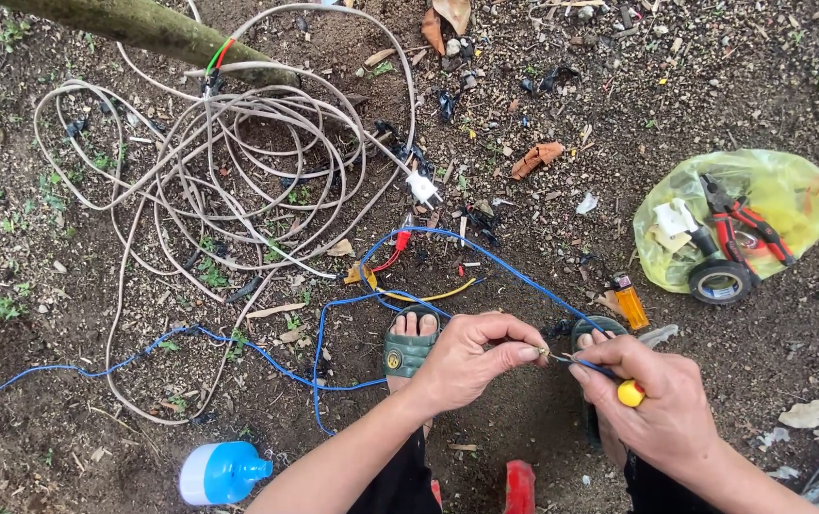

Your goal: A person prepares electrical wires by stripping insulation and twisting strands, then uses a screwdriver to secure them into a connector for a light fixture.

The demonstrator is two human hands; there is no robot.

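Blue thin wire (486, 255) pinched between both hands (562, 376), yellow-tipped tool (619, 385) in right.

One head-worn camera looks steeply down, close over the hands (562, 381), at bare ground (543, 114).

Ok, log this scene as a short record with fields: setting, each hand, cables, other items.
setting: bare soil, seen from above
left hand: pinches the bared end of the blue wire
right hand: holds a yellow-tipped tool against that wire end
cables: tangled beige cord with white plug
other items: yellow bag with red pliers, tape roll, orange lighter, blue-and-white bulb
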